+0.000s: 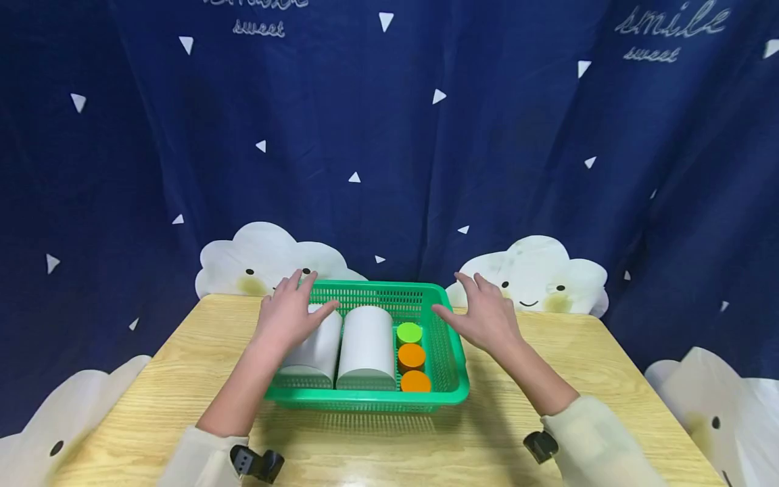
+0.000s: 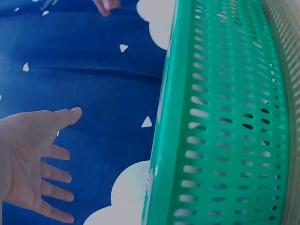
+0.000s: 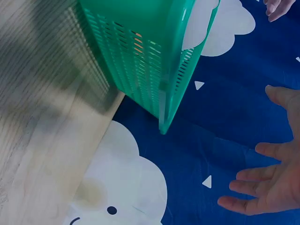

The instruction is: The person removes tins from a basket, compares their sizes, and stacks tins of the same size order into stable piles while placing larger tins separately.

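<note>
A green perforated plastic basket (image 1: 365, 398) stands on the wooden table in the head view. Inside it lie a left white cylinder (image 1: 321, 348) and a right white cylinder (image 1: 366, 345) side by side. Along the basket's right end is a row of small round-topped things, one lime green (image 1: 409, 332) and two orange (image 1: 412, 356). My left hand (image 1: 289, 314) is raised over the left end with fingers spread, overlapping the left cylinder. Over the right rim hovers my right hand (image 1: 485, 316), its fingers apart too. Both wrist views show the palms with nothing in them.
Behind the light wooden table (image 1: 548, 379) hangs a dark blue curtain (image 1: 389, 135) with white triangles and cloud prints. The basket sits near the table's far edge. Black straps with small devices (image 1: 257, 464) are on both wrists.
</note>
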The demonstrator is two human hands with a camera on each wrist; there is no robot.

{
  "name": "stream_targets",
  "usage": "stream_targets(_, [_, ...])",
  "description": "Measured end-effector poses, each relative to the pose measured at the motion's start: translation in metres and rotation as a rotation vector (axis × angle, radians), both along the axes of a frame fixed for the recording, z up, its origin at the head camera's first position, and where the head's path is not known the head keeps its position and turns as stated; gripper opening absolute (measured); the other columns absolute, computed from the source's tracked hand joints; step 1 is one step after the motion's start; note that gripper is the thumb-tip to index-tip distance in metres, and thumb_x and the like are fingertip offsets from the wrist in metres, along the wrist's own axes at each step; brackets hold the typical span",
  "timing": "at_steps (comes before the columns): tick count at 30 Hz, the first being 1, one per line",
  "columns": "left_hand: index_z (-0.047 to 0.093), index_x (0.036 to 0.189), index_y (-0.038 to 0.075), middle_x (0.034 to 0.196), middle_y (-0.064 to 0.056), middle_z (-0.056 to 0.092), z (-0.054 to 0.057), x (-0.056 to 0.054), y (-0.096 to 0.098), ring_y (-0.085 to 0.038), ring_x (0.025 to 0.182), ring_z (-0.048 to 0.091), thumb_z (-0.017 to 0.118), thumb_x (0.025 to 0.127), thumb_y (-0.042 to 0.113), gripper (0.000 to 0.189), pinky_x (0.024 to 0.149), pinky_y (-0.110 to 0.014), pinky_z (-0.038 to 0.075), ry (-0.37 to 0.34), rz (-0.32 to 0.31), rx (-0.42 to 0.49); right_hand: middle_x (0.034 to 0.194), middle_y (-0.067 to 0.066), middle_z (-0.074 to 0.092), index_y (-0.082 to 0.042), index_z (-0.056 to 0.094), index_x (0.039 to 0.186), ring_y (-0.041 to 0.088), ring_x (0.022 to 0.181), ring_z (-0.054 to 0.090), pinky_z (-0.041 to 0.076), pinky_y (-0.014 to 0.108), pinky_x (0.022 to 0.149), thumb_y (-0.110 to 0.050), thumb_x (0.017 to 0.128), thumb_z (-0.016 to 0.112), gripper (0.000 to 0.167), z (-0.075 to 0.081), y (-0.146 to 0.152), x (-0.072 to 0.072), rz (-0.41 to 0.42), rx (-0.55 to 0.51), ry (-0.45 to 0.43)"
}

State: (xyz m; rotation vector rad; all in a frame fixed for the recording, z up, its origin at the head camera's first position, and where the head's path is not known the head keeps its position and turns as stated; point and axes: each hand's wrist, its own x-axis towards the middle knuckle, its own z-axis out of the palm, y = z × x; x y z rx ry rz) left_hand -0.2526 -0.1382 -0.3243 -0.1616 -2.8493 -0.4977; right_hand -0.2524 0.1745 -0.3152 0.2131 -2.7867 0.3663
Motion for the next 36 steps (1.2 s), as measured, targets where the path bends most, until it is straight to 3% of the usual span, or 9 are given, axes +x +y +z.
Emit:
stream_targets(4, [0.037,0.142,0.006,0.145,-0.023,0.037,0.0,0.0,-0.013,-0.044,0.13,0.036,0.053,0.09,0.049,0.069,0.098,-0.062,0.036,0.011,-0.034,0.099,0.134,0.019,0.051,-0.009,0.049,0.134,0.041,0.119,0.049,0.043,0.058,0.091,-0.051,0.082,0.062,0.069,-0.003,0.002,0.0,0.049,-0.053,0.003])
stream_targets(10, [0.041,0.139,0.002,0.141,-0.023,0.042,-0.002,0.002,-0.032,-0.04,0.133,0.036,0.054,0.092,0.045,0.065,0.107,-0.053,0.03,0.004,-0.095,0.301,0.124,0.018,0.059,-0.008,0.056,0.127,0.036,0.113,0.054,0.046,0.05,0.09,-0.044,0.082,0.066,0.059,-0.009,0.003,0.001,0.103,-0.127,-0.028])
stream_targets(14, [0.042,0.137,0.001,0.138,-0.024,0.045,-0.007,0.004,-0.044,-0.041,0.127,0.042,0.053,0.092,0.045,0.064,0.103,-0.054,0.035,0.007,-0.078,0.346,0.122,0.017,0.061,-0.007,0.058,0.123,0.035,0.111,0.056,0.047,0.049,0.089,-0.041,0.082,0.067,0.055,-0.015,0.004,0.003,0.146,-0.154,-0.055])
stream_targets(19, [0.042,0.138,0.003,0.14,-0.022,0.044,-0.016,0.007,-0.055,-0.044,0.126,0.042,0.05,0.093,0.048,0.065,0.1,-0.057,0.037,-0.055,-0.049,0.418,0.12,0.014,0.063,-0.007,0.062,0.118,0.033,0.11,0.057,0.047,0.048,0.09,-0.038,0.082,0.068,0.048,-0.025,0.006,0.003,0.174,-0.172,-0.066])
stream_targets(28, [0.039,0.14,0.003,0.145,-0.023,0.037,-0.046,0.014,-0.075,-0.043,0.13,0.037,0.048,0.094,0.048,0.065,0.101,-0.055,0.037,-0.15,0.036,0.559,0.114,0.011,0.065,-0.007,0.066,0.112,0.031,0.108,0.059,0.048,0.046,0.091,-0.029,0.082,0.07,0.037,-0.04,0.002,0.002,0.257,-0.189,-0.081])
stream_targets(36, [0.032,0.142,0.001,0.145,-0.026,0.034,-0.07,0.012,-0.079,-0.042,0.129,0.04,0.047,0.096,0.042,0.064,0.101,-0.051,0.039,-0.215,0.101,0.72,0.11,0.008,0.066,-0.009,0.067,0.105,0.03,0.108,0.058,0.046,0.046,0.092,-0.025,0.082,0.071,0.029,-0.045,-0.006,0.002,0.365,-0.17,-0.103])
